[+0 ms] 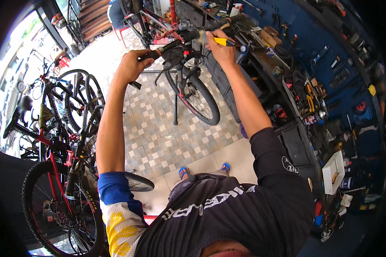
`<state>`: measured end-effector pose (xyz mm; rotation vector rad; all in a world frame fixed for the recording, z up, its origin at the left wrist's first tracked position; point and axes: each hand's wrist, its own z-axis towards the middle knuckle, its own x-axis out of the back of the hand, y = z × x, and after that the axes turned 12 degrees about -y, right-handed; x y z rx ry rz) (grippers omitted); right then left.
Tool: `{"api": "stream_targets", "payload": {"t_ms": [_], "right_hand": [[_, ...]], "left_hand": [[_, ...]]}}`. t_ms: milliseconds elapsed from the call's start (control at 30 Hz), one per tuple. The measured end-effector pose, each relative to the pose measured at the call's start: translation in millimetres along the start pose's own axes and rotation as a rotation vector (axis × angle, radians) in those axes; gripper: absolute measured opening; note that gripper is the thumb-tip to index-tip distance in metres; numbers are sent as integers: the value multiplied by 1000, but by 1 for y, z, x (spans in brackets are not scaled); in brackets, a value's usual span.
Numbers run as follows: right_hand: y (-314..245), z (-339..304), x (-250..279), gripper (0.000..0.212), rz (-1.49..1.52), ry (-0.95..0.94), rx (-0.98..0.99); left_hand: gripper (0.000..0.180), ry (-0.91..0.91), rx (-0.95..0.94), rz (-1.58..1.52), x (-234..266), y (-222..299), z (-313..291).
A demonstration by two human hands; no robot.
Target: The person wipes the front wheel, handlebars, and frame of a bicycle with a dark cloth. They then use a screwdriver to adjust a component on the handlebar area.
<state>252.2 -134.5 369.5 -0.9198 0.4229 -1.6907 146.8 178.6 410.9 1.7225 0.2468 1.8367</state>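
Observation:
A bicycle stands in front of me, its front wheel (200,99) turned toward me above the tiled floor. My left hand (132,66) is closed around the end of the black handlebar (170,46), at the grip on my left side. In my right hand (221,50) is a brush (224,41) with a yellow and black handle. Its pale bristles are close to the middle of the handlebar, but I cannot tell whether they touch it. A brake lever (159,77) hangs below the bar, near my left hand.
Along the right runs a workbench (261,55) crowded with tools, beneath a blue tool wall (317,38). A white basket (333,172) sits farther down. Several bicycles crowd the left, including one with a red frame (53,171). A person in blue (116,15) sits at the back.

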Motion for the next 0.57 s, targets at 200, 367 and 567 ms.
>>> {"api": "stream_targets", "payload": {"t_ms": [200, 367, 567], "right_hand": [[-20, 29, 12, 29, -322, -122, 113], [-38, 47, 27, 31, -351, 49, 263], [-20, 53, 14, 24, -231, -118, 385]], "left_hand": [[40, 54, -57, 12, -1, -13, 5], [39, 39, -76, -6, -6, -14, 2], [41, 68, -46, 23, -7, -20, 3]]}}
